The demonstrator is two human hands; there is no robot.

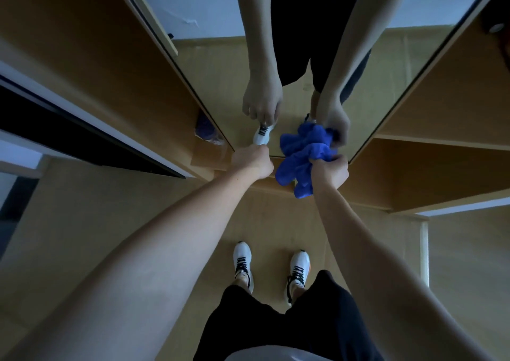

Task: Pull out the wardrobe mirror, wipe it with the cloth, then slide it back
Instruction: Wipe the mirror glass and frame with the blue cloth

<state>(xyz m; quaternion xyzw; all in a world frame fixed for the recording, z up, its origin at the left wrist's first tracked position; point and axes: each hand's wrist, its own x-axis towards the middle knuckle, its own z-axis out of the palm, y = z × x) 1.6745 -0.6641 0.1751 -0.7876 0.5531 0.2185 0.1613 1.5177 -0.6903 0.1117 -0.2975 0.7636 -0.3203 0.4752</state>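
The tall wardrobe mirror [220,57] faces me between wooden wardrobe panels and reflects my arms, legs and shoes. My left hand [252,160] is at the mirror's bottom edge with its fingers curled against the glass; what they hold is hidden. My right hand [329,168] grips a bunched blue cloth [299,164] and holds it against the lower right of the mirror. Part of the cloth hangs below the mirror's edge.
Wooden wardrobe side panels stand at the left [91,57] and a shelf compartment [430,167] at the right. A dark sliding door frame [82,128] runs along the left. My white shoes [242,261] stand on the wooden floor below.
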